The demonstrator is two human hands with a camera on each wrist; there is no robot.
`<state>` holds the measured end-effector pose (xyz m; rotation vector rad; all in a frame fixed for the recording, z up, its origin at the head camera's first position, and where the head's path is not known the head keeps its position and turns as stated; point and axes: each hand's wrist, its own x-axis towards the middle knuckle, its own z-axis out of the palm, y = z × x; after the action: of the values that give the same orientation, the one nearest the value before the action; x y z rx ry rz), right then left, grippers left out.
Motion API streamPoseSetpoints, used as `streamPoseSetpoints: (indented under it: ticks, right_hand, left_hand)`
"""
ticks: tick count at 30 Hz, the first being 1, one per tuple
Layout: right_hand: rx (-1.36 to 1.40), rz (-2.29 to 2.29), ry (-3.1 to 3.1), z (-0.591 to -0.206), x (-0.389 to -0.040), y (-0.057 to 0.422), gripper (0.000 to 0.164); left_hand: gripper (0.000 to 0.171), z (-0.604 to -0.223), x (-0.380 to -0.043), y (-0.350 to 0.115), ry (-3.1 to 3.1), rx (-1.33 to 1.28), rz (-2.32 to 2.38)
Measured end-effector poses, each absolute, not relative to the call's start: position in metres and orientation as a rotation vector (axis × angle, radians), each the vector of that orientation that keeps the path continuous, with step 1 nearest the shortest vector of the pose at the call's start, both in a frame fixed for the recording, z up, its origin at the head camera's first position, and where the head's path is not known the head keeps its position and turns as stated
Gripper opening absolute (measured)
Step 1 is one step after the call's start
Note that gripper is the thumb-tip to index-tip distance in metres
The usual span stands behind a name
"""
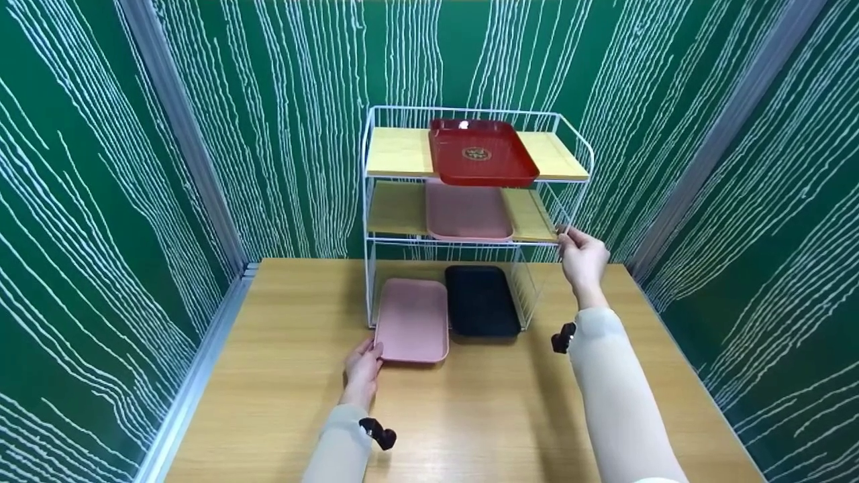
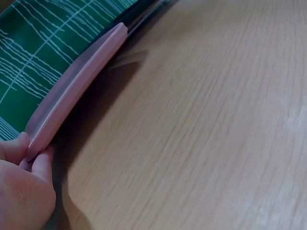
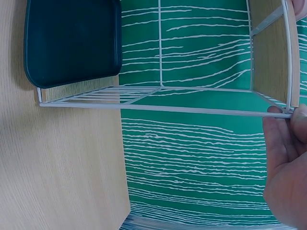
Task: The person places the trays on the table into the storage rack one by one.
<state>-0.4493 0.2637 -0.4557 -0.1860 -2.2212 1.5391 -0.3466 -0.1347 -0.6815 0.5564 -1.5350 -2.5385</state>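
Observation:
My left hand point(image 1: 362, 367) pinches the near left corner of a pink tray point(image 1: 412, 322) at the bottom of a white wire rack point(image 1: 368, 208). In the left wrist view the thumb lies above the rim and fingers below, with a shadow under the tray point(image 2: 72, 91). My right hand point(image 1: 584, 258) grips the rack's right front post beside the middle shelf. A black tray point(image 1: 482, 300) lies right of the pink one, on the bottom level. Another pink tray point(image 1: 468, 212) rests on the middle shelf, and a red tray point(image 1: 480, 153) on the top shelf, jutting over its front edge.
The rack stands toward the back of a wooden table point(image 1: 443, 429). Green walls point(image 1: 309, 134) with white wavy lines enclose it on the back and both sides. Grey metal posts point(image 1: 188, 127) run along the corners.

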Motion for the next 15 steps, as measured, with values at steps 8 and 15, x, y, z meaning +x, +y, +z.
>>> streamPoseSetpoints:
  ticks: [8, 15]
  right_hand:
    - [-0.175, 1.541, -2.198, -0.4564, -0.4501, 0.2639, 0.030]
    - [-0.175, 1.528, -2.197, -0.4594, -0.4517, 0.2634, 0.029]
  left_hand:
    - [0.054, -0.6821, -0.3530, -0.1345, -1.618, 0.506, -2.481]
    - [0.061, -0.6863, -0.3524, -0.1421, -1.760, 0.430, -2.468]
